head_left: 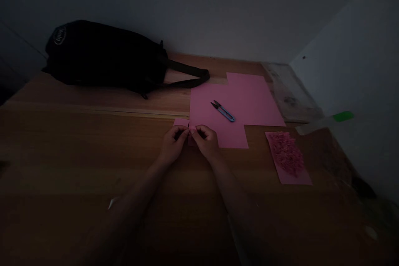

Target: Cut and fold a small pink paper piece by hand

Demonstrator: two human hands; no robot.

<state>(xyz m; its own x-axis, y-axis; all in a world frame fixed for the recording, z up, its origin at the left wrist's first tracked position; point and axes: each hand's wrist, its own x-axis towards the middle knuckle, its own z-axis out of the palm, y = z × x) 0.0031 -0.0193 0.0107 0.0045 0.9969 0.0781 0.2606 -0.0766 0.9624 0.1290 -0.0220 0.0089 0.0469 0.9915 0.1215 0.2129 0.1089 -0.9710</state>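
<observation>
Both hands [173,143] [207,142] pinch one small pink piece [193,128], likely for fine control, snips [229,116] lying farther right on pink paper [252,99].

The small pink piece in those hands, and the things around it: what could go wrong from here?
The small pink piece might slip from the left grip and right grip and be hard to spot against the pink sheets. The snips lie on those sheets, blades bare, so a careless reach might nick a finger. The pink pile looks loose on its small sheet; a bump could scatter it.
</observation>
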